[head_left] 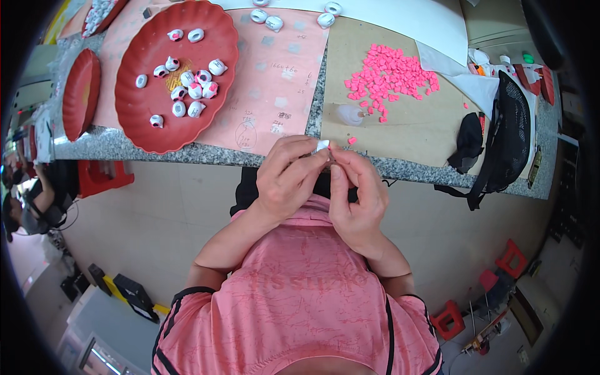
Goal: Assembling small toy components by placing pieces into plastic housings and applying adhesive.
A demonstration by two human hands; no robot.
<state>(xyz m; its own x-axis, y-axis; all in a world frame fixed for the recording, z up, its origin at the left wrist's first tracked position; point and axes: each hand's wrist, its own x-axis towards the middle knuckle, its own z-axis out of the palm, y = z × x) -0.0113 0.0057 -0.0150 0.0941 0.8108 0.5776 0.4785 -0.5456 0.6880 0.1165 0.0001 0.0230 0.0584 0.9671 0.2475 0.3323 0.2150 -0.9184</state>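
Observation:
At the table's front edge, my left hand is closed around a small white plastic piece, mostly covered by the fingers. My right hand meets it there in a pinch, with a speck of pink at its fingertips; the rest of what it grips is hidden. Just beyond the hands lies a single pink piece, near a small translucent bottle with a thin tip, tipped on its side. Farther off spreads a pile of small bright pink pieces on brown paper.
Left on the table, a large red scalloped tray carries several white pieces, some with pink on them. Beside it stands a smaller red dish. More white pieces lie at the back. A black mesh bag hangs over the right front edge.

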